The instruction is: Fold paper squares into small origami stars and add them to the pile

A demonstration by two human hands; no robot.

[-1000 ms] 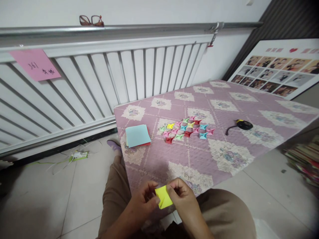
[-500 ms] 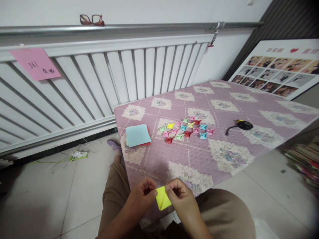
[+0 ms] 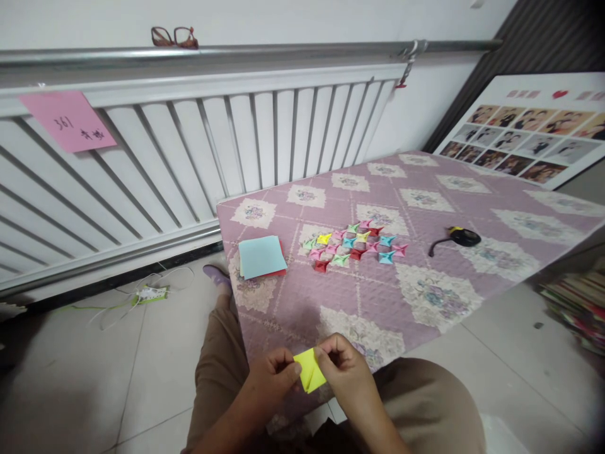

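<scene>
A small folded piece of yellow paper (image 3: 310,370) is held up over the near edge of the table, with a slanting crease or flap line on its lower part. My left hand (image 3: 275,377) pinches its left corner between thumb and fingers. On the other side, my right hand (image 3: 344,364) grips the upper right edge, thumb on top. Beyond my hands, several small folded paper shapes (image 3: 348,243) in red, pink, green, blue and yellow lie in slanting rows. To their left rests a stack of square paper (image 3: 262,256), light blue on top, with red showing beneath.
The table wears a purple floral cloth (image 3: 302,309). A black object with a bent stem (image 3: 463,237) lies on its right part. Behind stands a white radiator (image 3: 265,132), with glasses (image 3: 174,39) on the pipe above. A photo board (image 3: 524,132) leans at the far right.
The yellow paper has risen slightly and tilted, its left side turning up. My left hand has shifted a little down and right; my right hand has moved slightly up. Both keep their pinch.
</scene>
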